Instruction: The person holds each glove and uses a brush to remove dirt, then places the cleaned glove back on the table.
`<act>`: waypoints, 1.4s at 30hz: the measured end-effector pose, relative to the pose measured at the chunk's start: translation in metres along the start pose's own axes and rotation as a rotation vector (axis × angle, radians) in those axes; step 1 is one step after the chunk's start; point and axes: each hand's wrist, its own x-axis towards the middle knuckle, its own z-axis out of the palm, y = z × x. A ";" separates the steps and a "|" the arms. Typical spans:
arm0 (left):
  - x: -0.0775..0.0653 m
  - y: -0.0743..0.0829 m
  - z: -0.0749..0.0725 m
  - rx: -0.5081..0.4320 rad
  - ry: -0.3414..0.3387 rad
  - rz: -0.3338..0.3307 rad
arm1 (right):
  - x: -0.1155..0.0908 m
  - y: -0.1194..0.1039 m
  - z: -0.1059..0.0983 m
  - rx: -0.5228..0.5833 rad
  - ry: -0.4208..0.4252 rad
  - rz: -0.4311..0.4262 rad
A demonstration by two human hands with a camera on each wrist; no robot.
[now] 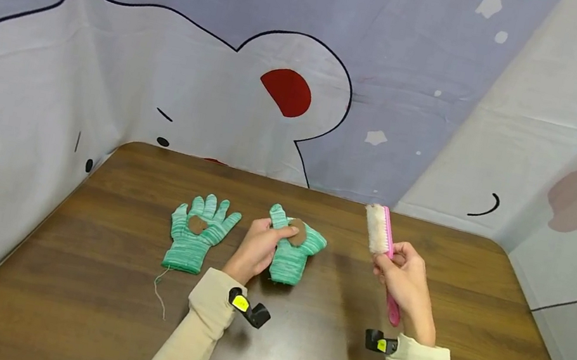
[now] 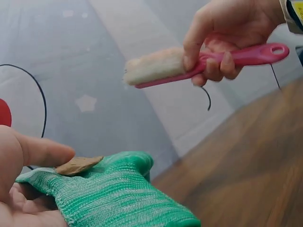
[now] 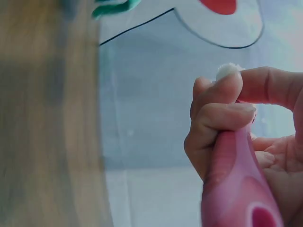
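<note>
Lying flat at left, a green glove (image 1: pixel 187 252) is resting on the surface (image 1: pixel 98 307), brown patch (image 1: pixel 197 225) on its palm. Beside it, my left hand (image 1: pixel 256 246) is pinching a second glove (image 1: pixel 287 265), thumb on its brown spot (image 1: pixel 300 233); taut knit should be brushing more evenly. My right hand (image 1: pixel 409 282) is gripping a pink brush (image 1: pixel 380 231), bristles facing left. No container is showing.

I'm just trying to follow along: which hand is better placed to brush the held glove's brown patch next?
Probably the right hand: it grips the pink brush, bristles mostly exposed. The left hand is busy holding the green knit glove, thumb on the brown patch.
</note>
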 end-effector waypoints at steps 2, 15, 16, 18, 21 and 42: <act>-0.002 0.003 0.002 -0.032 -0.018 -0.007 | -0.002 -0.007 0.005 0.047 0.003 -0.002; -0.033 0.010 0.006 -0.025 0.055 0.022 | -0.031 -0.054 0.019 -0.043 0.002 -0.135; -0.034 0.012 0.007 -0.015 0.056 0.028 | -0.033 -0.056 0.020 -0.053 0.012 -0.166; -0.035 0.016 0.007 -0.004 0.046 0.037 | -0.037 -0.059 0.021 -0.041 0.020 -0.229; -0.038 0.023 0.007 -0.004 0.017 0.043 | -0.039 -0.062 0.025 0.009 0.016 -0.311; -0.049 0.037 0.014 -0.104 -0.173 0.059 | -0.049 -0.076 0.068 -0.086 -0.063 -0.422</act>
